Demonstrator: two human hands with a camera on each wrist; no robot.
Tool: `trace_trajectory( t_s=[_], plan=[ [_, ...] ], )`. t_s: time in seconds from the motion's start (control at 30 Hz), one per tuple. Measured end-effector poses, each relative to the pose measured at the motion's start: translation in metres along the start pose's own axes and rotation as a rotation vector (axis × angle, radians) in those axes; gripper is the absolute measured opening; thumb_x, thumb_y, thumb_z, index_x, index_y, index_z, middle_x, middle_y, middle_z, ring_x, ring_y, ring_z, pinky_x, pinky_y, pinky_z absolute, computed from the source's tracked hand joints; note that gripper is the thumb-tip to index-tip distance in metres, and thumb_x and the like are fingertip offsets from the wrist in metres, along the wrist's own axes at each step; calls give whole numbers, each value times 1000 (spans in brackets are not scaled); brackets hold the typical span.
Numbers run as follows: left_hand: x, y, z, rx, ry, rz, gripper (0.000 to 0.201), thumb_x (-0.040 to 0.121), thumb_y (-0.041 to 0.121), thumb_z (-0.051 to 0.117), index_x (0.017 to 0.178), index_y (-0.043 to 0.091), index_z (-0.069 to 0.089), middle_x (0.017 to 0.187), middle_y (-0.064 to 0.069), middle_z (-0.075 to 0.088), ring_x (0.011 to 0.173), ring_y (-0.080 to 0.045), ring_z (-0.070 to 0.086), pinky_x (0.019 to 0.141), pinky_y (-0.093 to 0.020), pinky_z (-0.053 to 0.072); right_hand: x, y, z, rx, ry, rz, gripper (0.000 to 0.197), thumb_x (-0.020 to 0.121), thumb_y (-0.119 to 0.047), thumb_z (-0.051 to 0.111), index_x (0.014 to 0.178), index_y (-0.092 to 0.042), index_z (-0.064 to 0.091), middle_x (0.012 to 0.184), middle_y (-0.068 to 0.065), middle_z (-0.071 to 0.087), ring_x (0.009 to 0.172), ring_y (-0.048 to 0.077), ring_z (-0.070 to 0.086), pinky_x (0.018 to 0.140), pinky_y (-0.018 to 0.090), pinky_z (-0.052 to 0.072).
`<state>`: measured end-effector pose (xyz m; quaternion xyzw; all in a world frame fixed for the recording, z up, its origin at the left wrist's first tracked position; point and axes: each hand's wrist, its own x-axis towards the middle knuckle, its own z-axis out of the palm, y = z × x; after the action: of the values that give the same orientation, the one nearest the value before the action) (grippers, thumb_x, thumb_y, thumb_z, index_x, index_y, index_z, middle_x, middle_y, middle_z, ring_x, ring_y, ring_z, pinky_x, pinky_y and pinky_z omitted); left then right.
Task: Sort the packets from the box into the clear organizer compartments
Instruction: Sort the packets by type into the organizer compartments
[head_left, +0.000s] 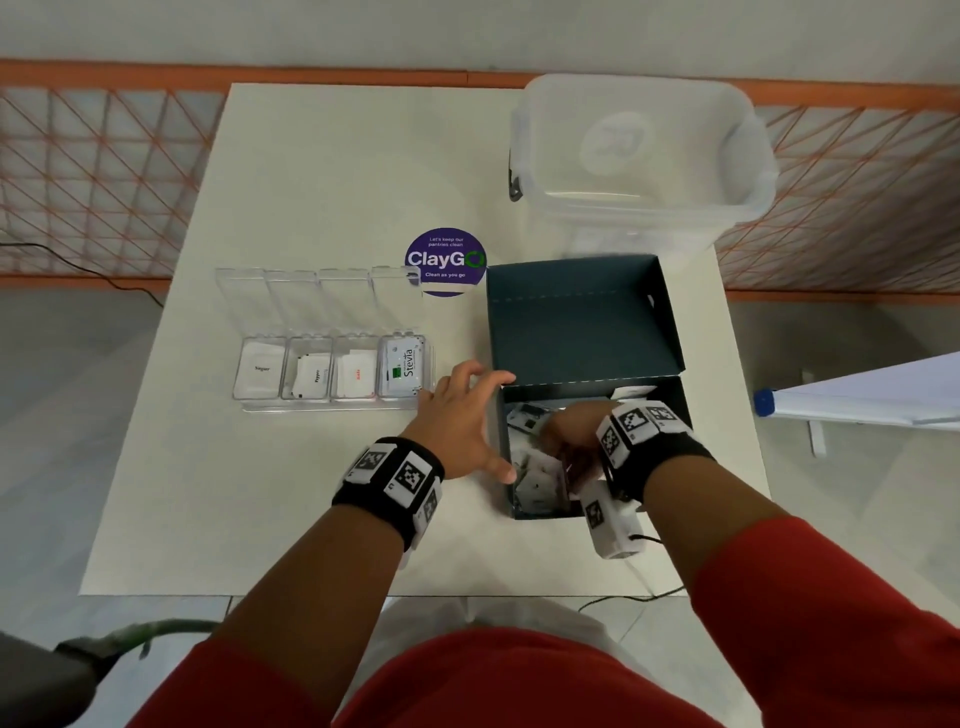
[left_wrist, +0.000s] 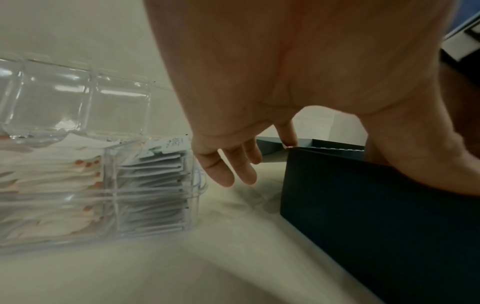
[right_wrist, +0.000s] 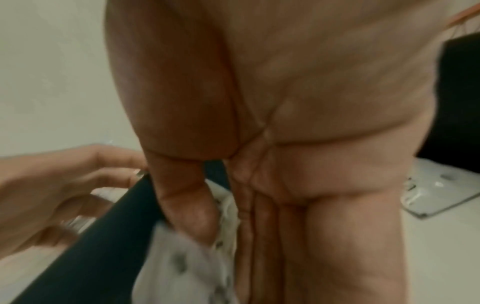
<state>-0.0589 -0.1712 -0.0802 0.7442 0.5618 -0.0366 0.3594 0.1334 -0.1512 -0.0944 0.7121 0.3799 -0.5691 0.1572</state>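
The clear organizer (head_left: 332, 401) lies left of centre with its lid tipped back. Its compartments hold Sugar, Pepper, Salt and Stevia packets (head_left: 405, 366). To its right stands the dark teal box (head_left: 582, 332) with its lid up and loose white packets (head_left: 535, 486) inside. My left hand (head_left: 483, 421) rests on the box's left wall (left_wrist: 363, 205), fingers spread and straight, near the organizer (left_wrist: 109, 174). My right hand (head_left: 563, 441) is down inside the box. Its thumb and fingers (right_wrist: 259, 226) have white packets (right_wrist: 187, 267) pinched between them, and the fingertips are hidden.
A large clear plastic tub (head_left: 639, 150) stands at the back right, behind the box. A purple ClayGo sticker (head_left: 445, 262) is stuck on the white table (head_left: 311, 182). A white board (head_left: 857, 395) juts in off the table's right side.
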Motion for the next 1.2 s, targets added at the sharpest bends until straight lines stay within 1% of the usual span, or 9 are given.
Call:
trace_trajectory(
  t_s=[0.07, 0.23, 0.33, 0.43, 0.57, 0.83, 0.93, 1.1, 1.2],
  plan=[
    [0, -1, 0, -10, 2, 2, 113, 53, 52, 88, 144, 37, 23, 150, 0, 16, 137, -30, 28, 111, -55, 20, 5, 6, -9, 187, -31, 33, 27, 81, -30, 64, 90, -5, 68, 73, 15, 75, 64, 34, 74, 78, 55, 59],
    [0, -1, 0, -35, -4, 5, 114, 52, 51, 89, 144, 37, 23, 150, 1, 18, 136, -28, 30, 111, -55, 20, 18, 10, -21, 443, 39, -4, 35, 73, -34, 69, 94, -5, 70, 85, 13, 77, 83, 37, 75, 84, 58, 56],
    [0, 1, -1, -63, -8, 14, 114, 52, 49, 89, 144, 33, 24, 149, 1, 20, 135, -26, 32, 112, -53, 24, 21, 7, -16, 540, 134, -85, 33, 81, -18, 70, 107, 1, 70, 81, 15, 75, 69, 34, 73, 84, 51, 58],
    [1, 3, -1, -67, -21, 13, 113, 53, 47, 90, 143, 30, 24, 148, 1, 21, 135, -26, 33, 112, -53, 24, 22, 5, -9, 633, 108, -82, 29, 82, -20, 75, 107, -4, 73, 87, 14, 72, 64, 28, 67, 71, 41, 58],
    [2, 3, -1, -82, -27, 8, 112, 52, 47, 90, 142, 30, 25, 147, 2, 22, 133, -25, 34, 110, -52, 24, 14, -10, -1, 341, 65, -119, 35, 72, -35, 85, 90, -8, 72, 86, 9, 72, 82, 29, 72, 74, 43, 63],
    [3, 1, 0, -93, -26, 13, 112, 51, 48, 90, 140, 31, 25, 145, 3, 23, 132, -25, 35, 110, -53, 28, -1, -30, 11, -451, 106, -280, 13, 86, -19, 73, 90, -10, 65, 82, 4, 63, 86, 25, 68, 77, 31, 55],
    [2, -1, 0, -90, -19, 16, 112, 51, 48, 90, 141, 32, 25, 145, 3, 24, 131, -26, 36, 109, -53, 28, -4, -23, -6, -512, 143, -306, 11, 86, -17, 70, 88, -6, 65, 97, 12, 69, 96, 30, 69, 81, 37, 58],
    [2, 0, 1, -95, -24, 9, 113, 53, 48, 90, 142, 32, 23, 147, 2, 23, 134, -27, 34, 110, -55, 26, -7, 7, -32, -563, 148, -196, 29, 91, -17, 60, 118, -6, 65, 113, 10, 65, 103, 28, 65, 74, 30, 53],
    [3, 1, 1, -99, -29, 1, 112, 53, 47, 90, 142, 33, 23, 148, 2, 23, 134, -27, 34, 111, -56, 25, -4, 15, -24, -435, 47, -133, 20, 79, -20, 73, 97, -14, 67, 103, 10, 69, 95, 30, 70, 84, 41, 60]
  ],
)
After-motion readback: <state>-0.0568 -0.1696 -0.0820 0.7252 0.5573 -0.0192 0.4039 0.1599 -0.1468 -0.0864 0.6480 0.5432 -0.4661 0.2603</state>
